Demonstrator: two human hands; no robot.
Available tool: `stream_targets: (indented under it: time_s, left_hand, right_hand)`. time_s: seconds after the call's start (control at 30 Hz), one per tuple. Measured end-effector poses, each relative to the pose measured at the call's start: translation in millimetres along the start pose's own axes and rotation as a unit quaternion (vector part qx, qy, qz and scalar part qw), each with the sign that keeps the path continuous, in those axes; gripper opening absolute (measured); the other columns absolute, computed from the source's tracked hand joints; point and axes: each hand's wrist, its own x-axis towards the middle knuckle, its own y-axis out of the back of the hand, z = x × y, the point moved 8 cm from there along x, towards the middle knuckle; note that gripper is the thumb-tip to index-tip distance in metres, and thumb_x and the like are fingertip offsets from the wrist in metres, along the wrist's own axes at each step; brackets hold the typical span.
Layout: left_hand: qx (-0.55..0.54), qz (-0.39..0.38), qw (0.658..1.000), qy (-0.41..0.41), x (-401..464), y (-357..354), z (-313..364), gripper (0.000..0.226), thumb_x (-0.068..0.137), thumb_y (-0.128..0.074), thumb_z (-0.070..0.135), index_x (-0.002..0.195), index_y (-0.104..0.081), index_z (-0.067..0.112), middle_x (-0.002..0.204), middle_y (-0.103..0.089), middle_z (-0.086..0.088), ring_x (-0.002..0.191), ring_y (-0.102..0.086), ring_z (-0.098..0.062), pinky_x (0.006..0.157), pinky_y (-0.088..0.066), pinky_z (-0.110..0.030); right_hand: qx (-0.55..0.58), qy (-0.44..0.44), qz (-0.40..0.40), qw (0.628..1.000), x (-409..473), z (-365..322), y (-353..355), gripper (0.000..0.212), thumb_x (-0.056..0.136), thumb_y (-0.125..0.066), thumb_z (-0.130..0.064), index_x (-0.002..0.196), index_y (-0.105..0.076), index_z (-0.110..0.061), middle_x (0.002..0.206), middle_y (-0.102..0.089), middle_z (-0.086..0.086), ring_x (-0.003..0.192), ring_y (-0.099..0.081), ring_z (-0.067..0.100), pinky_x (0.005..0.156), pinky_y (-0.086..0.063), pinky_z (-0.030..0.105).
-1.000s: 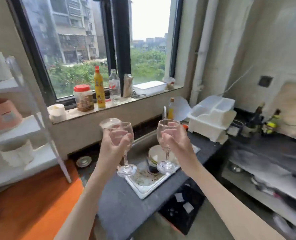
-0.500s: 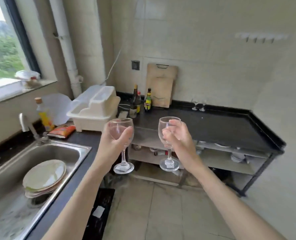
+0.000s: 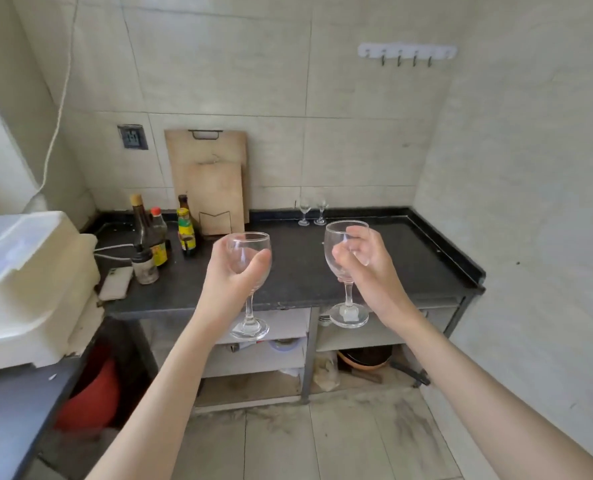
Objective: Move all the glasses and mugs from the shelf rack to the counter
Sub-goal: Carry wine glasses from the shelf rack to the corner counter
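Left glass (image 3: 247, 258): held upright by the bowl in the left hand (image 3: 231, 282), foot hanging free in the air just short of the desk's front edge; gripping the bowl rather than the thin stem likely keeps it steadier on the walk.
Right glass (image 3: 346, 251): upright in the right hand (image 3: 364, 271), level with the left glass and apart from it, so the two bowls cannot knock together.
Left grip: fingers and thumb wrapped round the bowl, stem and foot bare below.
Right grip: fingers curled round the bowl from the far side, thumb across the front.
Look of the glasses: clear, empty stemmed wine glasses with round bowls and wide flat feet; thin and breakable, I'd say.
Desk (image 3: 374, 271): dark stone top, open space straight behind the left glass, which seems the likely landing place.
Two small glasses (image 3: 311, 213): already standing on the desk, far behind the left glass against the wall.
Bottles (image 3: 163, 237): clustered left of the left glass.
Boards (image 3: 212, 188): leaning on the wall behind the bottles.
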Motion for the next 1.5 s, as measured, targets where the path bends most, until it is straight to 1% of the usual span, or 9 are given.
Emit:
stream_targets:
  time_s: [0.13,0.23,0.37,0.53,0.67,0.87,1.13,1.27,1.5]
  left_hand:
    - [-0.010,-0.044,0.999,0.002,50.6,-49.9,-23.9,0.025,0.085,-0.062,0.024,0.101,-0.048,0.038,0.085,-0.057,0.016,0.063,-0.054,0.017,0.055,-0.042,-0.002]
    - [0.016,-0.082,0.996,-0.005,89.7,-89.4,-34.7,0.021,0.075,-0.059,0.038,0.068,-0.054,0.057,0.059,-0.055,0.027,0.052,-0.049,0.010,0.051,-0.039,-0.005]
    - [0.013,-0.065,0.998,0.007,150.3,-130.3,-71.6,0.011,0.070,-0.060,0.040,0.075,-0.051,0.046,0.069,-0.056,0.010,0.054,-0.051,0.003,0.052,-0.043,-0.007]
    - [0.006,-0.055,0.998,0.031,223.1,-190.0,-103.9,0.014,0.066,-0.057,0.043,0.064,-0.055,0.057,0.055,-0.054,0.024,0.052,-0.046,0.004,0.051,-0.043,-0.012]
    - [-0.001,-0.073,0.997,0.033,275.6,-232.4,-126.6,0.012,0.073,-0.056,0.032,0.064,-0.052,0.037,0.060,-0.044,0.002,0.057,-0.038,-0.011,0.048,-0.035,-0.018]
    - [0.002,-0.089,0.993,0.075,351.2,-263.9,-193.6,0.024,0.085,-0.053,0.021,0.093,-0.036,0.007,0.052,-0.038,0.015,0.049,-0.031,-0.010,0.051,-0.031,-0.018]
    - [0.068,-0.047,0.983,0.164,448.1,-289.8,-316.3,0.039,0.086,-0.061,0.021,0.110,-0.032,0.031,0.105,-0.054,-0.002,0.083,-0.060,-0.005,0.075,-0.048,-0.020]
    - [0.101,-0.059,0.973,0.199,498.3,-312.4,-366.7,0.049,0.085,-0.063,0.021,0.124,-0.033,0.019,0.114,-0.052,-0.001,0.105,-0.054,-0.029,0.093,-0.044,-0.045]
    - [0.117,-0.079,0.967,0.212,567.6,-362.5,-443.3,0.057,0.078,-0.071,0.024,0.127,-0.041,0.024,0.120,-0.043,-0.004,0.106,-0.049,-0.016,0.092,-0.042,-0.031]
  right_hand:
    - [0.003,-0.012,0.028,1.000,50.5,28.9,33.7,0.023,0.071,-0.060,-0.039,0.090,-0.047,-0.036,0.117,-0.054,0.007,0.106,-0.054,0.024,0.094,-0.044,0.047]
    - [-0.003,-0.024,0.030,0.999,93.4,59.4,56.2,0.021,0.078,-0.062,-0.032,0.093,-0.046,-0.035,0.115,-0.055,0.008,0.108,-0.053,0.025,0.097,-0.044,0.051]
    - [-0.001,-0.027,0.032,0.999,161.7,95.6,88.8,0.028,0.079,-0.063,-0.025,0.101,-0.045,-0.029,0.107,-0.057,0.004,0.106,-0.054,0.024,0.098,-0.043,0.050]
    - [-0.015,-0.030,0.005,0.999,248.5,132.3,132.0,0.040,0.084,-0.060,-0.014,0.119,-0.041,-0.015,0.098,-0.058,0.007,0.089,-0.053,0.015,0.091,-0.044,0.047]
    - [-0.029,-0.043,-0.008,0.999,313.7,156.7,159.5,0.042,0.082,-0.061,-0.016,0.119,-0.039,-0.021,0.104,-0.057,0.008,0.083,-0.053,0.013,0.081,-0.047,0.036]
    - [-0.039,-0.084,-0.029,0.995,393.9,214.2,170.5,0.046,0.081,-0.062,-0.023,0.120,-0.038,-0.025,0.105,-0.057,-0.003,0.092,-0.056,0.013,0.089,-0.050,0.042]
    - [-0.060,-0.143,-0.034,0.987,509.5,316.6,162.6,0.050,0.079,-0.066,-0.024,0.119,-0.036,-0.028,0.115,-0.057,-0.005,0.093,-0.057,-0.001,0.083,-0.051,0.028]
    - [-0.078,-0.180,-0.021,0.980,564.6,368.8,162.5,0.053,0.077,-0.069,-0.027,0.119,-0.036,-0.030,0.117,-0.055,-0.008,0.102,-0.055,0.000,0.084,-0.042,0.021]
    - [-0.124,-0.201,-0.004,0.972,639.2,451.3,164.4,0.069,0.073,-0.074,-0.026,0.132,-0.038,-0.022,0.122,-0.049,-0.008,0.103,-0.051,0.005,0.081,-0.037,0.019]
